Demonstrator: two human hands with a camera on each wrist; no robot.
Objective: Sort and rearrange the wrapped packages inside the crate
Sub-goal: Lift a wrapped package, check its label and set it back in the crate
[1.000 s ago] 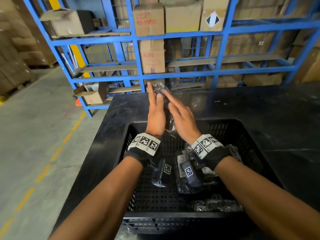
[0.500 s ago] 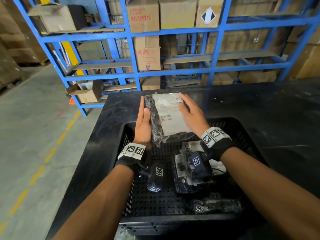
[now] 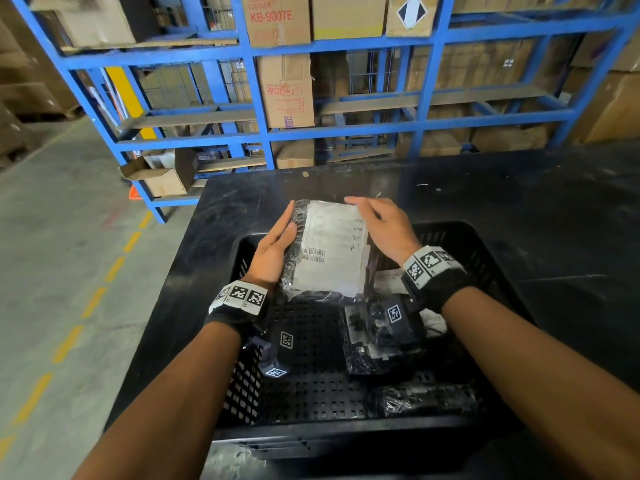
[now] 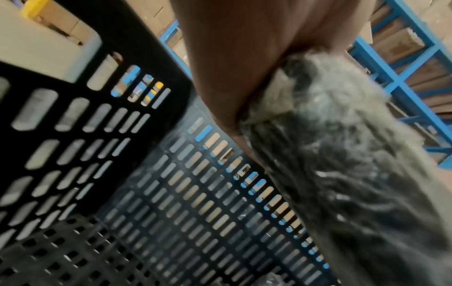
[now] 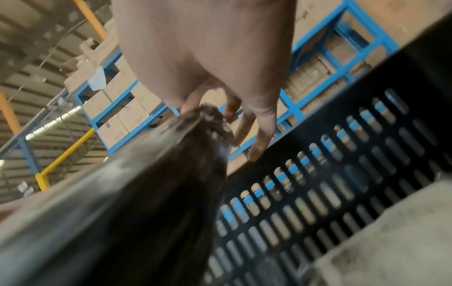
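Note:
A wrapped package (image 3: pixel 332 251) in dark plastic with a white label faces up above the far end of the black crate (image 3: pixel 450 233). My left hand (image 3: pixel 277 240) lies flat with straight fingers along its left edge. My right hand (image 3: pixel 381 223) curls over its far right corner and pinches it. In the left wrist view the package (image 4: pixel 342 174) lies against my palm above the crate wall (image 4: pixel 73 135). In the right wrist view, my thumb and fingers hold the end of the package (image 5: pixel 159 193). More wrapped packages (image 3: pixel 381 337) are stacked in the crate under my right wrist, and one (image 3: pixel 422 398) lies near the front right.
The crate stands on a black table (image 3: pixel 519 202). Blue shelving (image 3: pixel 263 98) with cardboard boxes rises behind the table. An open box (image 3: pixel 162 174) sits low on the rack at left. Concrete floor with a yellow dashed line (image 3: pixel 93 299) runs along the left.
The package was edge-on between my two flat palms. It has turned label-up, and my hands have moved apart to its left edge and far right corner.

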